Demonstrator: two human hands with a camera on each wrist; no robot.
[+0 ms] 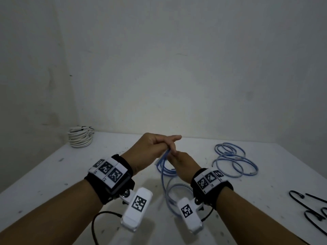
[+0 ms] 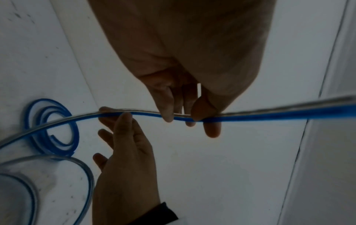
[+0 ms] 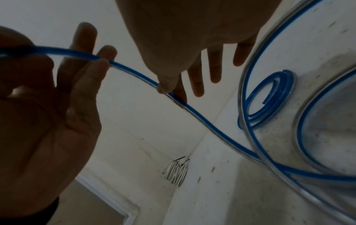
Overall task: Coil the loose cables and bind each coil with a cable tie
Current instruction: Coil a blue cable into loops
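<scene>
A white, dark-speckled desk filled the lower half of the head view, its far edge meeting a plain, scuffed off-white wall. At nine o'clock a second off-white wall formed a corner with it. Light was dim and cool.

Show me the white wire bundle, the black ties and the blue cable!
white wire bundle (image 1: 80,138), head view, on its stacked loops.
black ties (image 1: 311,209), head view, on one curved tie.
blue cable (image 2: 269,116), left wrist view, on the stretch beyond the thumb.
</scene>
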